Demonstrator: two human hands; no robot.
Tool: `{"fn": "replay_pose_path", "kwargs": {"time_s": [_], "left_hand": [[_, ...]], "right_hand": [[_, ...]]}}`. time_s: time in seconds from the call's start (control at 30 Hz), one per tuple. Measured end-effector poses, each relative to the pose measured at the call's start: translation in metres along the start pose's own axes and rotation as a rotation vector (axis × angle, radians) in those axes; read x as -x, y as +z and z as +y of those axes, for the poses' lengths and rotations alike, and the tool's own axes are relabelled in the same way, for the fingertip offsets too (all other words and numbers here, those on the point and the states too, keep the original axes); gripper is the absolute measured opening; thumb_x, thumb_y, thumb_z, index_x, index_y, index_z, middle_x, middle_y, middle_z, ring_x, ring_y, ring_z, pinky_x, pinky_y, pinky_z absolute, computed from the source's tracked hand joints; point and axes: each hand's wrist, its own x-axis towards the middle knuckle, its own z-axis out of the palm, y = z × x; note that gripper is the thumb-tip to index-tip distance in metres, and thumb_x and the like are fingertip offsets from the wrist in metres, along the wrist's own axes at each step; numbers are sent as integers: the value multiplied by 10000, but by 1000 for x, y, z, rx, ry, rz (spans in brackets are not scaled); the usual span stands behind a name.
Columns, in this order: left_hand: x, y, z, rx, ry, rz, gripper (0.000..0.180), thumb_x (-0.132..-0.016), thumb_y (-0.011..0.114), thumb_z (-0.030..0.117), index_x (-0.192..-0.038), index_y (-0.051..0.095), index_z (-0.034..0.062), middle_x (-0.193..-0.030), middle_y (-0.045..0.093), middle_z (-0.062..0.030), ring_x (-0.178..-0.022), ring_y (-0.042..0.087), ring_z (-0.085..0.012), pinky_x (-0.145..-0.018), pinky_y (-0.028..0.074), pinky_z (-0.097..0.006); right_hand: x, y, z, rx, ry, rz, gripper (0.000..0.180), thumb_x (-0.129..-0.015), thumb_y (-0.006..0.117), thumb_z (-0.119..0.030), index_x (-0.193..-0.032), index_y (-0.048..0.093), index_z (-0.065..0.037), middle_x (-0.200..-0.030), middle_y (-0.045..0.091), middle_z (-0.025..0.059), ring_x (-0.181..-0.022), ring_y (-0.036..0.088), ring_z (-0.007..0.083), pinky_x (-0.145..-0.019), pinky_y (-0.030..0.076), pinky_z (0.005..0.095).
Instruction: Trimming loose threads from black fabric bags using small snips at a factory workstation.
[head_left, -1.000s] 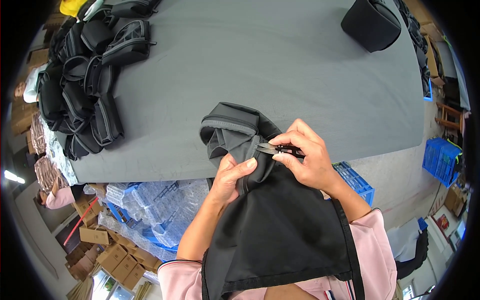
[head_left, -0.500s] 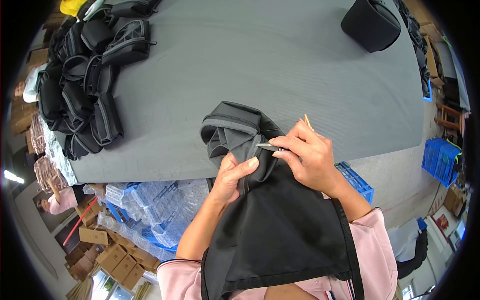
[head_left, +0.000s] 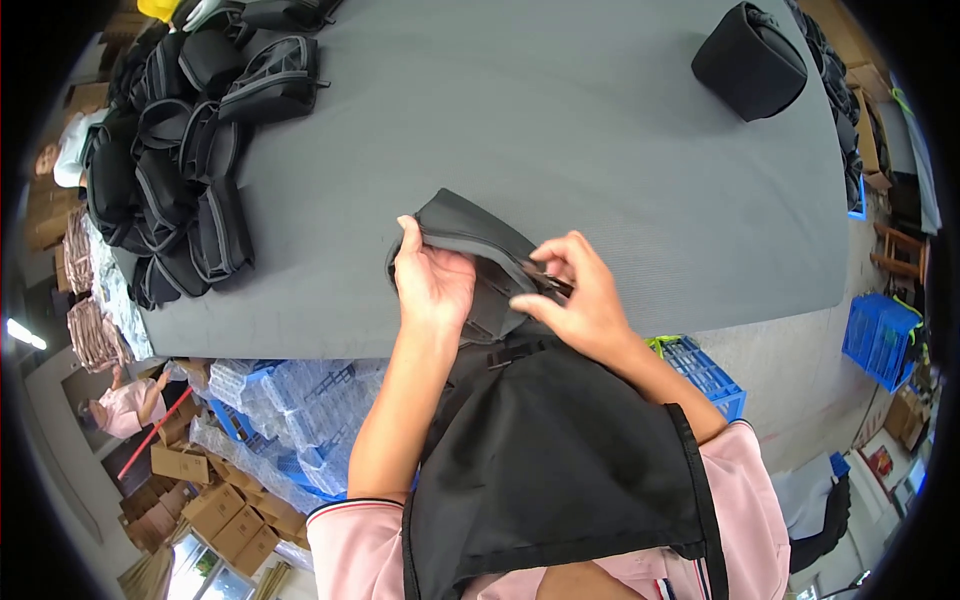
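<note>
A black fabric pouch point(head_left: 470, 225) with a grey-edged opening is held up at the table's near edge. My left hand point(head_left: 432, 285) grips it at the left, palm up, its thumb at the rim and its fingers partly hidden inside the opening. My right hand point(head_left: 585, 305) is closed around small dark thread snips point(head_left: 552, 284) at the pouch's right side. Their blades are blurred and partly hidden by my fingers. Below the pouch, a black apron point(head_left: 570, 460) covers my front.
Several black pouches point(head_left: 215, 230) are heaped on the grey table point(head_left: 500, 100) at the left. Another black pouch point(head_left: 745, 65) stands at the far right. Blue crates point(head_left: 700, 370) and bubble wrap point(head_left: 335, 410) lie beyond the near edge. Two other people are off to the left.
My left hand has moved up and left, turning palm up into the pouch's opening. The pouch has turned and its opening is spread. My right hand with the snips has shifted slightly down.
</note>
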Motion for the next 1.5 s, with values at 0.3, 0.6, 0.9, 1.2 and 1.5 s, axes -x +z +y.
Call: {"fn": "replay_pose_path", "kwargs": {"time_s": [0.3, 0.6, 0.9, 1.2, 1.5], "left_hand": [[3, -9, 0, -1199, -137, -393, 561, -823, 635, 442, -1076, 521, -45, -976, 561, -97, -882, 542, -158, -822, 454, -303], [-12, -7, -6, -1103, -282, -394, 460, -799, 693, 200, -1098, 485, -81, -957, 591, -135, -821, 624, -187, -635, 570, -292], [-20, -12, -26, -1170, -61, -216, 455, -796, 665, 138, -1092, 412, -99, -864, 603, -109, -702, 606, -131, -541, 529, -248], [-16, -10, -29, -1126, -7, -221, 445, -805, 657, 129, -1097, 404, -92, -852, 604, -106, -663, 597, -124, -508, 508, -241], [-18, -12, -30, -1143, -3, -205, 430, -802, 663, 128, -1086, 419, -84, -836, 604, -101, -642, 592, -120, -501, 506, -236]], "right_hand": [[-37, 8, 22, -194, 85, 49, 194, -743, 681, -91, -858, 565, 14, -772, 623, 91, -715, 598, 178, -664, 475, 295], [-60, 8, 49, -809, 536, -336, 168, -805, 649, -128, -916, 620, -5, -727, 585, 0, -618, 519, 63, -512, 403, 211], [0, -11, 28, -66, 62, 235, 222, -797, 666, -164, -965, 601, -35, -787, 638, 86, -631, 605, 174, -595, 454, 305], [20, -5, 57, -309, 268, -4, 247, -793, 660, -163, -993, 584, -40, -742, 629, 83, -666, 607, 158, -621, 458, 278], [9, -7, 47, 134, -95, 87, 234, -762, 677, -151, -963, 606, -56, -762, 627, 64, -656, 618, 204, -586, 461, 302]]}}
